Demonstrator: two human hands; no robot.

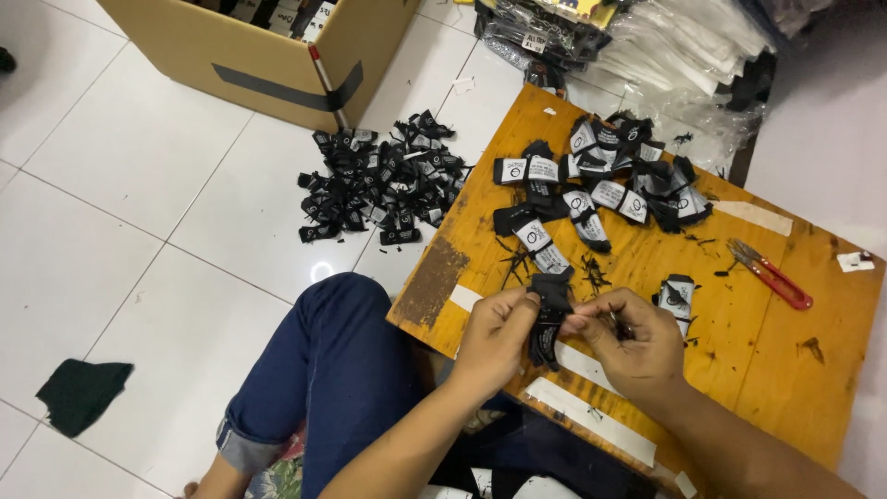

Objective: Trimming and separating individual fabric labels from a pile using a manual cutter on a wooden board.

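I can't tell what my right hand point(628, 340) holds — something small and thin hides between its fingers. My left hand point(499, 337) pinches a black cloth label point(551, 314) at the near edge of the desk point(739, 351); the right hand pinches it too. The label is folded and dark, hanging down. At twelve o'clock lies a pile of black and white labels point(605, 180). At two o'clock lie red snips point(771, 274). A cardboard box point(268, 55) at eleven o'clock is cut off — its insides are hard to see.
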